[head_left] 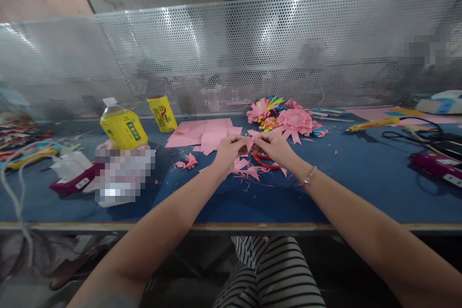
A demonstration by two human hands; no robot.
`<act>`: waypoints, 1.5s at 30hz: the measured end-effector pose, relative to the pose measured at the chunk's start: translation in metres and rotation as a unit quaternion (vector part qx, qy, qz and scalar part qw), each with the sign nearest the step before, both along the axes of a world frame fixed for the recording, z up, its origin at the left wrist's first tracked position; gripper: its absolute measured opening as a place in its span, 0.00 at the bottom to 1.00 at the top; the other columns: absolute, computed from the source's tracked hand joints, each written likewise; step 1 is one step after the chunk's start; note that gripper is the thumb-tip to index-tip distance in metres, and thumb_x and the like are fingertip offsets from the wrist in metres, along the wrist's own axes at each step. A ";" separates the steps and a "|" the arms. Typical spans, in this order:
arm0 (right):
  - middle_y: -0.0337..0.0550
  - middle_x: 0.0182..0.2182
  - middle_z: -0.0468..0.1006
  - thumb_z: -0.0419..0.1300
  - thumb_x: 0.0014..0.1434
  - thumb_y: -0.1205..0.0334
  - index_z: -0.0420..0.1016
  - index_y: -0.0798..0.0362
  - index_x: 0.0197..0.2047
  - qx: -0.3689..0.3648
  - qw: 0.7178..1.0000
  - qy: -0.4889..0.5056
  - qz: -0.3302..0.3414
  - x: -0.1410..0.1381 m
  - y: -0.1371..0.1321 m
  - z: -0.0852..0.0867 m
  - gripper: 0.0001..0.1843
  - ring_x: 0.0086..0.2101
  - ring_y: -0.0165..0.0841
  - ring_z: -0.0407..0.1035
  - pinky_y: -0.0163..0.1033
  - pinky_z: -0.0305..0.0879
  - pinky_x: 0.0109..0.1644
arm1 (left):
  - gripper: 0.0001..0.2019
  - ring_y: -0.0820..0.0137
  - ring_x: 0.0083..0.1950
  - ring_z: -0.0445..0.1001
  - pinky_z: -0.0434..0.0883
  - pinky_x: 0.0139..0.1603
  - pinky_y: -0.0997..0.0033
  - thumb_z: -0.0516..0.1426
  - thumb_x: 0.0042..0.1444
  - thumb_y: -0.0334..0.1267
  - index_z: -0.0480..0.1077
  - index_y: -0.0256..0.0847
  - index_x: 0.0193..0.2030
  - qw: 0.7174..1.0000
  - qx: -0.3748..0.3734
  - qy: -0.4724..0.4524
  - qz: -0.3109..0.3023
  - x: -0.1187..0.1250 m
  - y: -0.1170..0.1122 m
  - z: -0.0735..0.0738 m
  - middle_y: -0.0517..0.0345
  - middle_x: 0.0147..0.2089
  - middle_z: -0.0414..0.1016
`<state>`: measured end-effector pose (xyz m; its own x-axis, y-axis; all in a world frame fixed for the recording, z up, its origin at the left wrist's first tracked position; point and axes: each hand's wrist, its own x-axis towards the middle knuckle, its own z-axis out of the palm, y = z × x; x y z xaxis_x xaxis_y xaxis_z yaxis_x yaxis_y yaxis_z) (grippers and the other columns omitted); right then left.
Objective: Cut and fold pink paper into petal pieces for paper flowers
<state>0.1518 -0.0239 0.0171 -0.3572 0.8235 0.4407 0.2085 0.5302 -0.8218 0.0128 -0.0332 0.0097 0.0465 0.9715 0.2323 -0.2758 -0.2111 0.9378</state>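
Over the middle of the table, my left hand point(233, 148) and my right hand point(270, 147) meet, their fingers pinched on one small piece of pink paper point(250, 143). Below them lie red-handled scissors point(267, 162), partly hidden, among pink paper scraps point(250, 171). Pink paper sheets point(212, 132) are spread just beyond my left hand. Behind my right hand sits a heap of pink paper flowers point(294, 120) with yellow and blue strips. A small clump of cut pink paper point(186, 161) rests to the left of my left hand.
On the left stand a bottle of yellow liquid point(124, 125) and a yellow can point(162, 114), near a purple power strip point(74, 180). A yellow glue gun point(373, 125) with a black cord and another purple power strip point(438, 168) lie right. A perforated metal panel point(202, 57) bounds the back.
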 end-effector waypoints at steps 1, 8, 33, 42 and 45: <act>0.40 0.19 0.73 0.52 0.52 0.55 0.67 0.56 0.23 0.004 1.000 -0.005 -0.001 0.000 0.000 0.000 0.13 0.20 0.26 0.67 0.33 0.65 0.27 | 0.05 0.77 0.22 0.67 0.68 0.30 0.71 0.58 0.37 0.34 0.67 0.35 0.21 1.000 0.000 0.000 0.000 0.000 0.000 0.000 0.61 0.19 0.69; 0.39 0.18 0.71 0.51 0.53 0.56 0.66 0.55 0.23 0.011 1.000 -0.018 -0.008 0.001 0.000 0.001 0.14 0.20 0.25 0.66 0.32 0.65 0.27 | 0.05 0.77 0.22 0.67 0.68 0.30 0.72 0.58 0.37 0.35 0.68 0.35 0.20 1.000 0.022 0.014 -0.006 0.000 -0.002 0.003 0.61 0.19 0.69; 0.38 0.18 0.69 0.50 0.53 0.58 0.63 0.54 0.22 0.063 0.996 -0.047 -0.048 0.001 0.003 -0.002 0.12 0.19 0.25 0.63 0.33 0.61 0.26 | 0.07 0.77 0.23 0.68 0.69 0.31 0.72 0.57 0.40 0.37 0.67 0.35 0.22 0.997 0.047 0.057 0.002 0.001 0.002 0.000 0.62 0.20 0.69; 0.37 0.18 0.64 0.49 0.52 0.66 0.64 0.55 0.21 0.171 0.968 -0.166 -0.078 0.003 0.006 0.000 0.10 0.21 0.26 0.58 0.33 0.55 0.25 | 0.03 0.76 0.23 0.68 0.66 0.29 0.74 0.55 0.37 0.29 0.68 0.35 0.24 0.977 0.121 0.172 0.028 -0.001 0.003 -0.002 0.60 0.21 0.70; 0.37 0.20 0.64 0.48 0.52 0.68 0.64 0.55 0.24 0.174 0.970 -0.150 -0.085 0.004 0.008 -0.001 0.08 0.24 0.27 0.59 0.33 0.57 0.27 | 0.06 0.76 0.24 0.68 0.66 0.29 0.74 0.56 0.36 0.29 0.69 0.35 0.26 0.979 0.121 0.161 0.041 -0.002 0.005 -0.001 0.60 0.21 0.70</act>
